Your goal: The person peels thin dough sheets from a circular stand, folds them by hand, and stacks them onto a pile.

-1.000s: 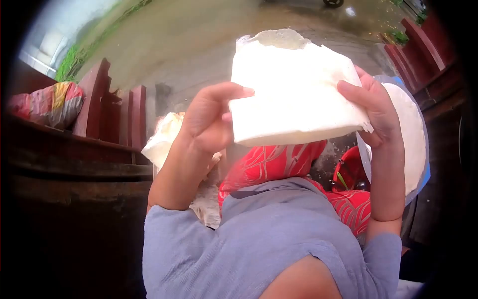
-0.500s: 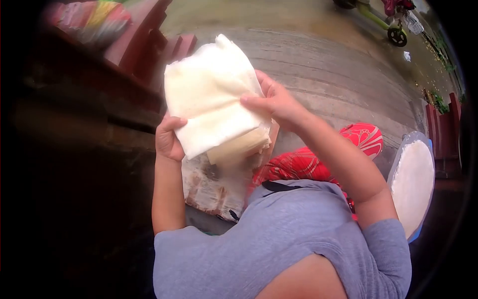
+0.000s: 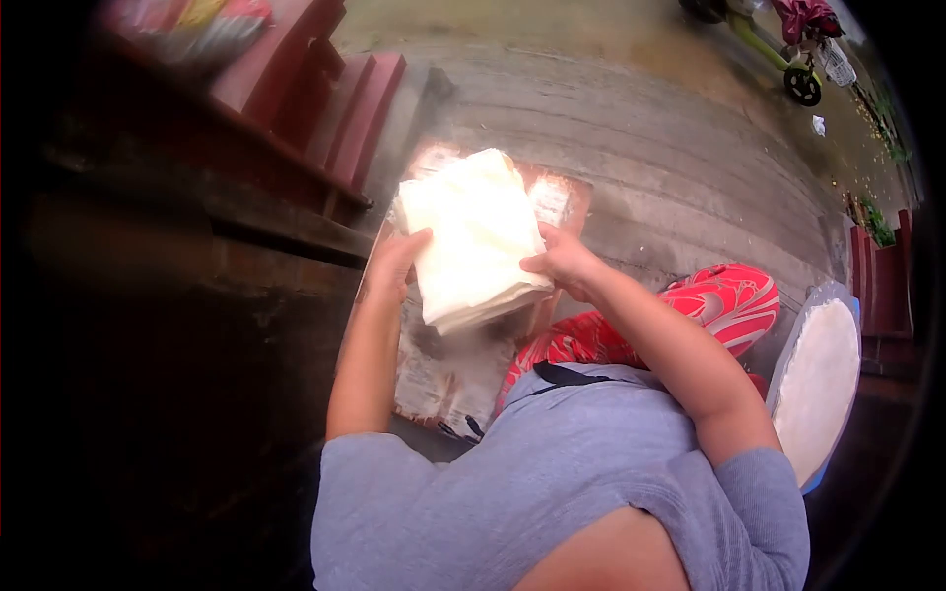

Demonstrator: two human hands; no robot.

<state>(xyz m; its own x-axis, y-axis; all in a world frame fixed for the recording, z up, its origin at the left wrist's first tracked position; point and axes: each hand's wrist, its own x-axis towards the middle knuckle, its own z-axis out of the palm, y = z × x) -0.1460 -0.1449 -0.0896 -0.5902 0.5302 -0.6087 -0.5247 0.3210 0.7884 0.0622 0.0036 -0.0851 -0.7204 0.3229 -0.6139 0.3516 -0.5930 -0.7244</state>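
Note:
A stack of soft, thin cream-coloured sheets (image 3: 473,236) lies on a worn, stained wooden board or low table (image 3: 424,379) in front of me. Its top is overexposed, so fine detail is lost, and I cannot tell what the sheets are made of. My left hand (image 3: 396,258) grips the left edge, thumb on top and fingers down the side. On the opposite edge, my right hand (image 3: 566,260) pinches with its thumb over the top sheet; its other fingers are partly hidden. Layered edges show along the near side of the stack.
At the right stands a round white surface (image 3: 814,384) with a blue edge. My knee in red patterned cloth (image 3: 724,300) is beside the board. Dark red wooden pieces (image 3: 365,118) stand at upper left. A green wheeled vehicle (image 3: 754,39) is on the ground beyond.
The raised sheet has come down onto the stack. Both hands have lowered with it and now hold opposite edges. The view has shifted slightly, showing more of the board.

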